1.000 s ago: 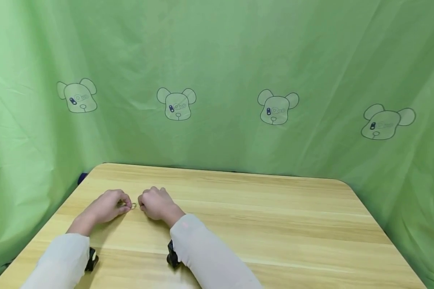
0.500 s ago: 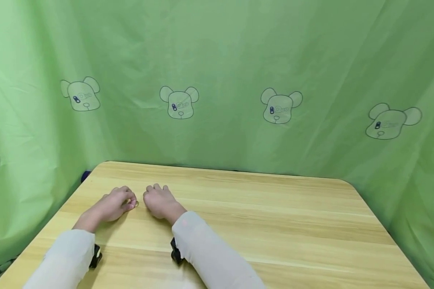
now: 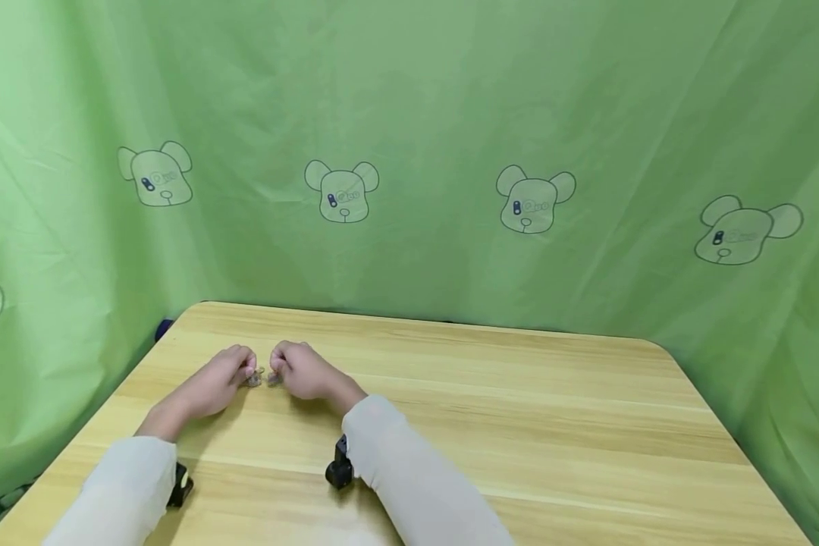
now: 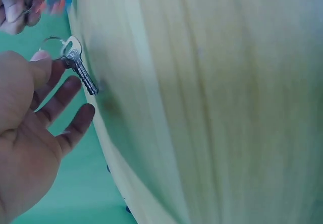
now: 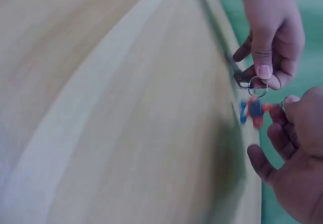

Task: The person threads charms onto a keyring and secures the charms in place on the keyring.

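My left hand (image 3: 220, 379) pinches a thin metal key ring (image 5: 258, 96) between thumb and finger. Silver keys (image 4: 83, 72) hang from that ring; how many overlap there is hard to tell. Opposite, my right hand (image 3: 309, 371) pinches a small metal ring or chain end by its fingertips. From it dangles a small red-and-blue charm (image 5: 256, 109), blurred in both wrist views, possibly a little figure. A narrow gap separates the two hands, and the charm hangs close to the key ring without clearly being joined to it. Both hands are above the table's left part.
A wood-grain table (image 3: 519, 409) with rounded far corners lies beneath the hands. Green curtain (image 3: 416, 114) printed with bear heads surrounds its back and sides. Black wrist cameras (image 3: 340, 466) sit under the pale sleeves (image 3: 409, 470).
Both hands have risen slightly in the head view. My right hand has turned, so its thumb side now shows. The keys and the charm have come into sight below the fingers.
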The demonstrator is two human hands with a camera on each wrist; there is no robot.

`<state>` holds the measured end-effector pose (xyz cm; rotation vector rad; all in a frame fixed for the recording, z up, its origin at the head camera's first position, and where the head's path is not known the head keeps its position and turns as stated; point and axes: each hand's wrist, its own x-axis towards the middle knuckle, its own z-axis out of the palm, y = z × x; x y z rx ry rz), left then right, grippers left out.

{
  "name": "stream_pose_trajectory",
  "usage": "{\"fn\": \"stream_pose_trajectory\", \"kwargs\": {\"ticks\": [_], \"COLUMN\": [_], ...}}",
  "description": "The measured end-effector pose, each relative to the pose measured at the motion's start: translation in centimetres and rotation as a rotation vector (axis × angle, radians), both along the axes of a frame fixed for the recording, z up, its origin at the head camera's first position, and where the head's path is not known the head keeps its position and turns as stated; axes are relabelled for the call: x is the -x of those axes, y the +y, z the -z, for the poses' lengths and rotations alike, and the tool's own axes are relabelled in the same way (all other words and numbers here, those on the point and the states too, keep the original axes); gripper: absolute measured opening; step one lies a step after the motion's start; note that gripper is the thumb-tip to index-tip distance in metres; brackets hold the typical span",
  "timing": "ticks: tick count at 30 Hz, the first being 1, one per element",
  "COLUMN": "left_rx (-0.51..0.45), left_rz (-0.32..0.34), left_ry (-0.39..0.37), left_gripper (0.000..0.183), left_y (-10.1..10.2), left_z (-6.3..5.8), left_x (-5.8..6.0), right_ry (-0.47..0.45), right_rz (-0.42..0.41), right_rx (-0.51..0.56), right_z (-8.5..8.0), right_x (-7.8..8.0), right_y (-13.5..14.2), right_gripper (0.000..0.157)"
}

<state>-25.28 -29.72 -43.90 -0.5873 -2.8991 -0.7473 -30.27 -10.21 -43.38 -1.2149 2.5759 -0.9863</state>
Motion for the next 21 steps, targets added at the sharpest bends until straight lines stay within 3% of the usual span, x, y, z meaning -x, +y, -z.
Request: {"fn": "stream_pose_trajectory", "kwargs": {"ticks": [5,9,15,21], "left_rx": [-0.067,-0.118,-0.155,-0.155], "left_rz": [0.025,0.034,0.068,0.108], "left_ry": [0.074,0.113,0.189,0.258], "left_gripper": [0.008,0.007,0.008,0.006], "left_y": [1.0,2.1,3.9,6.0], "left_z": [-0.6,-1.2,-2.7,-4.3], "left_x": [0.1,-0.1,-0.5,-0.7], "right_ry": [-0.262,-0.385,-0.440,-0.364], "right_rz": [0.039,0.065,0.091,0.131], "right_rx": [0.242,0.376,0.511,0.483], "right_z": [-0.8,-1.5,-2.8,-4.1], "right_x": [-0.3,-0.5,-0.7,-0.8], "right_y": [1.0,2.2,4.5,7.3], "right_gripper": [0.015,0.017,0.017,0.015]}}
